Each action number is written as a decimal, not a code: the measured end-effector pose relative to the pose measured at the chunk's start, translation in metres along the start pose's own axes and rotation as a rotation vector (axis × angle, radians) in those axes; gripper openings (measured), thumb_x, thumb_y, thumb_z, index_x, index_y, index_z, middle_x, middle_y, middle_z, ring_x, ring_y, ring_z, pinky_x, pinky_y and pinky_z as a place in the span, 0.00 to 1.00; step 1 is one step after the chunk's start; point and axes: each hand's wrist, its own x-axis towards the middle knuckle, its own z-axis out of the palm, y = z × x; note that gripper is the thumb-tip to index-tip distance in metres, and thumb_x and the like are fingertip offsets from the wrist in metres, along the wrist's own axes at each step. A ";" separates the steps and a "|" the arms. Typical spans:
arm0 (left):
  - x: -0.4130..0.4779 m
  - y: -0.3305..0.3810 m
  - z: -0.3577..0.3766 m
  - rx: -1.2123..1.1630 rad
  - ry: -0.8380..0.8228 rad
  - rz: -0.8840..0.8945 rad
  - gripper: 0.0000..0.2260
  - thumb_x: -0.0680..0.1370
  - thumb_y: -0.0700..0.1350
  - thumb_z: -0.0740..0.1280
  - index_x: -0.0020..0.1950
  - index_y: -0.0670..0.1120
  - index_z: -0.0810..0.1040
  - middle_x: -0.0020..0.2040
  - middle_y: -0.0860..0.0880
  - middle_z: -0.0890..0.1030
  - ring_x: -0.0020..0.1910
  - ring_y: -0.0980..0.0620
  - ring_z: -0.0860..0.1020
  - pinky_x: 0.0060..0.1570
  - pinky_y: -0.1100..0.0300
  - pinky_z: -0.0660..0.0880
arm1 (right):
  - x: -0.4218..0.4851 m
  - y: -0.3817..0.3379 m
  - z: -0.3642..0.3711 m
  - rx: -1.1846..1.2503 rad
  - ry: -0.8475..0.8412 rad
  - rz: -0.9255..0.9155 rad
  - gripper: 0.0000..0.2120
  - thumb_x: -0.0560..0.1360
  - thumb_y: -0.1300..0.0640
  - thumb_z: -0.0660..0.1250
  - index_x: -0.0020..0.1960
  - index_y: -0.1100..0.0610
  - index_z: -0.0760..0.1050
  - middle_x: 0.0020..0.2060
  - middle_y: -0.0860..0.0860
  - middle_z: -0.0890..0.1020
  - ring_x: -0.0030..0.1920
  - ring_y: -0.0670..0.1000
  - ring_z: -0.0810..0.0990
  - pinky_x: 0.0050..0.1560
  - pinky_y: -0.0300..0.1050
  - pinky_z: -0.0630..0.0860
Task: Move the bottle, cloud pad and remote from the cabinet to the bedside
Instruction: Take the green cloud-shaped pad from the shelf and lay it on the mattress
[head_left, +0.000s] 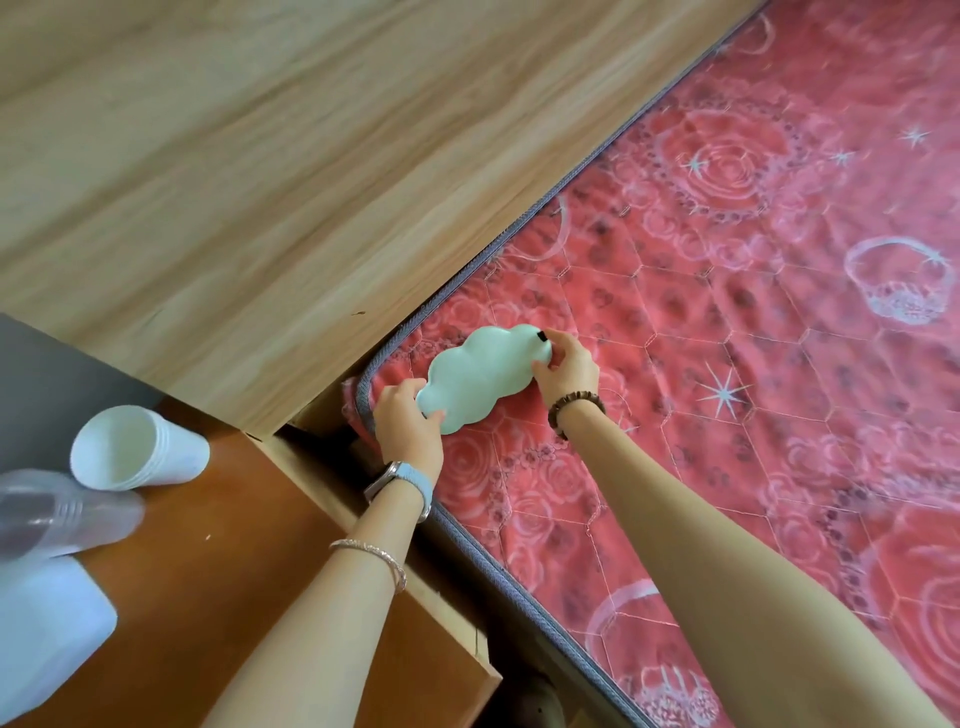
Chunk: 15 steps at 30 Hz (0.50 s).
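A mint-green cloud pad (478, 379) lies at the head corner of the red patterned mattress (727, 322), close to the wooden headboard (260, 182). My left hand (408, 423) grips its near left end, thumb on top. My right hand (566, 366) pinches its far right end, beside a small black tab. The brown cabinet top (234, 561) is at lower left. No remote is in sight. A clear plastic item (62, 514) lies on the cabinet, too blurred to tell if it is the bottle.
A stack of white paper cups (137, 449) lies on its side on the cabinet. A white box-like thing (47, 629) sits at the cabinet's near left. A narrow gap separates cabinet and mattress edge. Wide open mattress stretches to the right.
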 end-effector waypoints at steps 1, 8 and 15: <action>-0.001 0.002 -0.002 0.010 -0.002 -0.006 0.17 0.70 0.36 0.73 0.58 0.41 0.77 0.56 0.41 0.76 0.55 0.42 0.75 0.53 0.50 0.73 | -0.001 0.000 -0.001 -0.012 -0.010 -0.006 0.21 0.73 0.66 0.64 0.65 0.55 0.74 0.60 0.55 0.80 0.60 0.56 0.78 0.63 0.53 0.74; -0.013 0.037 -0.040 0.121 0.068 0.123 0.12 0.74 0.39 0.69 0.57 0.43 0.77 0.55 0.43 0.77 0.54 0.44 0.74 0.53 0.53 0.71 | -0.024 -0.023 -0.036 -0.107 0.014 -0.064 0.18 0.73 0.65 0.62 0.59 0.51 0.75 0.58 0.52 0.78 0.55 0.53 0.78 0.48 0.48 0.76; -0.053 0.106 -0.138 0.378 0.012 0.367 0.05 0.77 0.42 0.64 0.50 0.43 0.77 0.46 0.46 0.80 0.43 0.47 0.77 0.35 0.57 0.72 | -0.094 -0.098 -0.117 -0.462 -0.028 -0.151 0.13 0.75 0.60 0.59 0.56 0.50 0.74 0.52 0.50 0.79 0.49 0.54 0.79 0.46 0.51 0.78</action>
